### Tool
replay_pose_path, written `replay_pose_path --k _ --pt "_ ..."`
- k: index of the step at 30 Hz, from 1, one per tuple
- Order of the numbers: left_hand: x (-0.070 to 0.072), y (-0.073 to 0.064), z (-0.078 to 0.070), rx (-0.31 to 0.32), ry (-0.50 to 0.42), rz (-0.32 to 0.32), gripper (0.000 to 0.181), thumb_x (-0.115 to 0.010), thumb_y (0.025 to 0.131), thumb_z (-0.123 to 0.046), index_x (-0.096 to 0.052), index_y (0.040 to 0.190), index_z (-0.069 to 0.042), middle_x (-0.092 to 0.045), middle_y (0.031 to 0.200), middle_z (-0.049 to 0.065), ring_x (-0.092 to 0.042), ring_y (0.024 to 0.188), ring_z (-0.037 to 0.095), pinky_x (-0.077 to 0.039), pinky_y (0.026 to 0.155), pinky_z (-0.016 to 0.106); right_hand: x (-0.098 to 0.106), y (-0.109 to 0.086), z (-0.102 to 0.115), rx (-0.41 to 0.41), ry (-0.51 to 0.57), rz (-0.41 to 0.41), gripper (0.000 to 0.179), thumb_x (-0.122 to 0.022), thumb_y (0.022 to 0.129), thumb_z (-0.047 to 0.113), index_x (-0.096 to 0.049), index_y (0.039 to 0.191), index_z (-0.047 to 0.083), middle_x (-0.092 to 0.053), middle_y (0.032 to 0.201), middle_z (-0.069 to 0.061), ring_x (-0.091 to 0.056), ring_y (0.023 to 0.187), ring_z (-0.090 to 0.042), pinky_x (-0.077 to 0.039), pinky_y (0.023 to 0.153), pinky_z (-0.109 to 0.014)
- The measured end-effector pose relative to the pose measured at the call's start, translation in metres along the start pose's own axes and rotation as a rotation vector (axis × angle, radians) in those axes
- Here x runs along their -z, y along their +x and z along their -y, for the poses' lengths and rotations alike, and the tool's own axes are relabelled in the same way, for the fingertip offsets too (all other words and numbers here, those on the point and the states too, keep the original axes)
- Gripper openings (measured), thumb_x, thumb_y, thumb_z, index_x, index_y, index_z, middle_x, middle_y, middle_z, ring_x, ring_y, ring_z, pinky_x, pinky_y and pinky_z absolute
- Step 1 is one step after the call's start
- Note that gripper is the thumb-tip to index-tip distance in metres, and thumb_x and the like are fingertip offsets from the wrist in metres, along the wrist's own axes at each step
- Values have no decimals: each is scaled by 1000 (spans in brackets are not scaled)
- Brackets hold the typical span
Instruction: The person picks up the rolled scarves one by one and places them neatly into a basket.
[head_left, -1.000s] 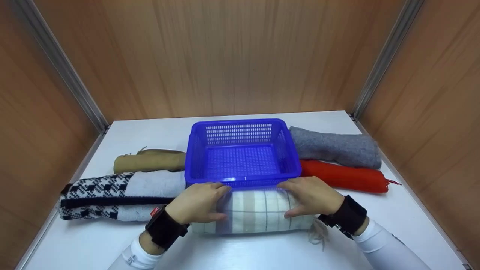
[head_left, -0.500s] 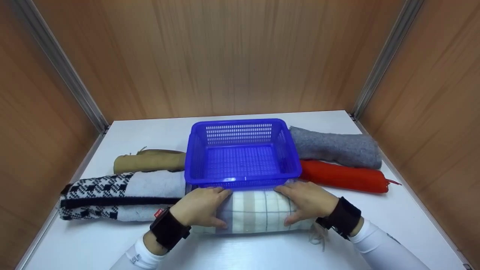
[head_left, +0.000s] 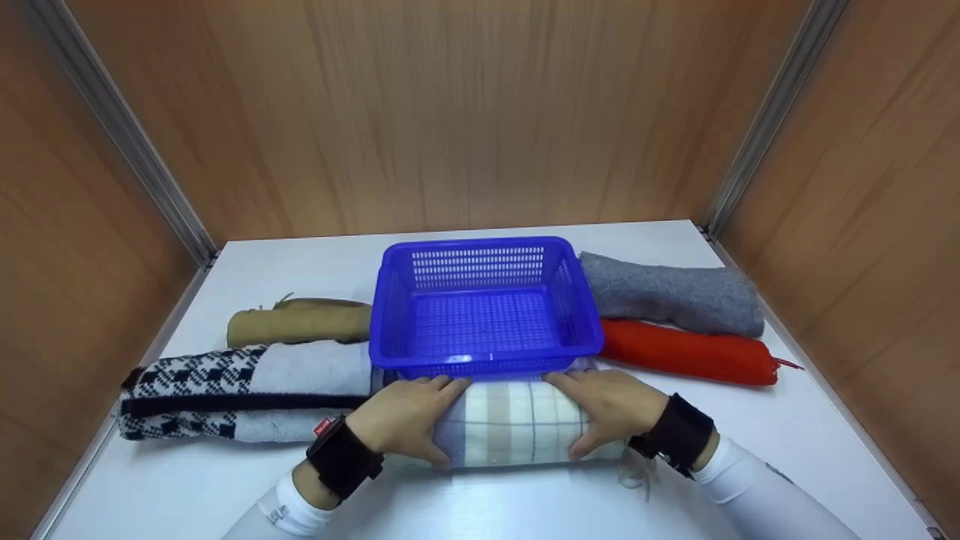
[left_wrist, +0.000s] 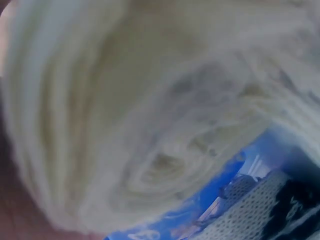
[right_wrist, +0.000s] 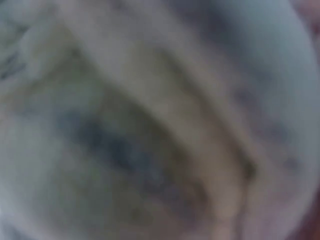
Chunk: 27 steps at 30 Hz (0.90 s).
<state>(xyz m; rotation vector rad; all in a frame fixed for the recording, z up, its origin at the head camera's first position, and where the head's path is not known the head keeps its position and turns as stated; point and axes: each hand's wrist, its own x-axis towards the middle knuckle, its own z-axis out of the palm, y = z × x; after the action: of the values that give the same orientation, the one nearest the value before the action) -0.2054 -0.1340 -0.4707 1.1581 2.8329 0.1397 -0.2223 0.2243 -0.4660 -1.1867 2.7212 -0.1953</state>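
Note:
A rolled scarf (head_left: 510, 424) in white, beige and grey-blue plaid lies just in front of the blue basket (head_left: 480, 322). My left hand (head_left: 405, 420) grips its left part, fingers over the far side and thumb on the near side. On its right part, my right hand (head_left: 611, 409) holds it the same way, with loose fringe (head_left: 636, 476) hanging out beside the wrist. The left wrist view looks into the spiral end of the rolled scarf (left_wrist: 165, 172). Blurred folds of the scarf (right_wrist: 150, 125) fill the right wrist view.
To the left lie a black-and-white patterned knit roll (head_left: 247, 390) and an olive roll (head_left: 300, 324). A grey roll (head_left: 675, 296) and a red roll (head_left: 690, 352) lie right of the basket. Wooden panels (head_left: 465, 112) enclose the white table (head_left: 480, 510).
Both hands have shifted slightly inward along the plaid scarf, and the right hand has come down lower onto it. The scarf and basket have stayed in place.

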Motion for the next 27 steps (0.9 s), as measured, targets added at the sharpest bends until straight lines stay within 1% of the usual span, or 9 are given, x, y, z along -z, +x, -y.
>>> replay_pose_path --k 4,7,13,19,22,27 --pt "-1 0 2 -7 7 3 124 -98 64 -64 -46 161 -6 -70 139 14 -72 118 34 -63 94 54 0 2 0 -11 11 19 116 -98 70 54 -44 161 7 -73 136 -16 -73 115 -32 -61 99 -53" --pt "-2 0 2 -10 16 1 127 -99 63 -64 -45 162 -6 -70 138 14 -72 118 34 -64 92 53 1 3 1 -19 23 31 116 -100 69 50 -44 161 8 -73 136 -15 -73 115 -31 -61 100 -52" --pt "-3 2 2 -14 2 3 116 -99 66 -56 -46 159 -10 -70 134 12 -72 114 33 -63 90 53 2 4 2 -37 54 44 112 -101 68 42 -45 160 11 -75 130 -12 -73 110 -27 -60 99 -51" --pt "-4 1 3 -29 -19 -19 108 -99 68 -52 -50 154 -10 -71 129 12 -73 109 32 -64 90 52 2 6 4 -31 80 41 108 -101 69 35 -45 161 18 -76 130 -9 -74 105 -24 -61 96 -48" --pt "-4 1 2 -44 -23 -31 106 -99 68 -52 -51 153 -10 -71 127 11 -74 106 31 -64 88 50 2 6 4 -18 76 32 108 -101 69 32 -45 160 19 -76 132 -8 -74 107 -25 -62 96 -48" --pt "-3 1 1 -56 -23 -50 103 -99 69 -52 -53 150 -10 -72 124 10 -75 102 30 -64 85 48 3 5 4 -5 82 13 106 -101 69 29 -47 160 19 -74 139 -8 -73 115 -28 -61 100 -51"
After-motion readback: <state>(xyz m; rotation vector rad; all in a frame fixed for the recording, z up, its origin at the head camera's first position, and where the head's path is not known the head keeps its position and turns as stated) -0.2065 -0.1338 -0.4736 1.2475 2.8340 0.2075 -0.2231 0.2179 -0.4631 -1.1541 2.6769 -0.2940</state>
